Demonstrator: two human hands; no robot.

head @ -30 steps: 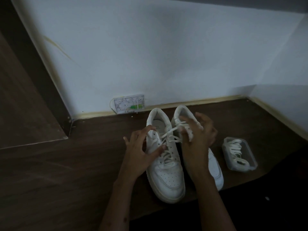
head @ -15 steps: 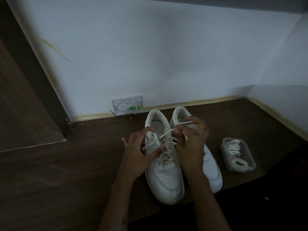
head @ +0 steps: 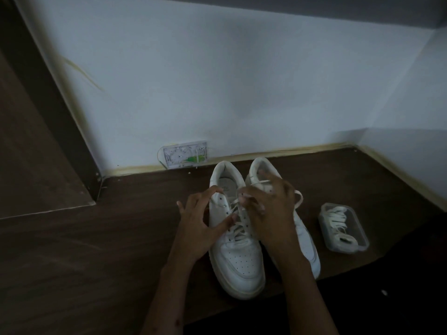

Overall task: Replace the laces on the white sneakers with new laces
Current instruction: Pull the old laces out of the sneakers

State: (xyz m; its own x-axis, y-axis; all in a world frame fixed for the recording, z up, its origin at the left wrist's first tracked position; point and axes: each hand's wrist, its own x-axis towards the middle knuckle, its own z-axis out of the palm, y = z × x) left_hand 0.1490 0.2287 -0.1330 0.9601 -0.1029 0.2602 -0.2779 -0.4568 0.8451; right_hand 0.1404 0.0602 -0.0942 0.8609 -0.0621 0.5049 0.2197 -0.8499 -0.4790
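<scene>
Two white sneakers stand side by side on a dark wooden surface, toes toward me. My left hand [head: 200, 223] holds the left sneaker [head: 238, 259] by its left side, thumb on the eyelet row. My right hand [head: 271, 209] is closed on the old white lace [head: 238, 213] near the upper eyelets of that shoe and covers much of the right sneaker [head: 306, 240]. A loose lace end curls out to the right of that hand. New white laces [head: 338, 218] lie coiled in a clear plastic box [head: 348, 247] at the right.
A white wall rises just behind the sneakers, with a small wall socket plate [head: 185, 154] low on it. A dark wooden panel [head: 36, 141] stands at the left. The surface's front edge drops into shadow at the lower right.
My right hand has moved left and down onto the left sneaker's upper lacing, drawing the lace. My left hand stays on the shoe's side. The view has shifted slightly.
</scene>
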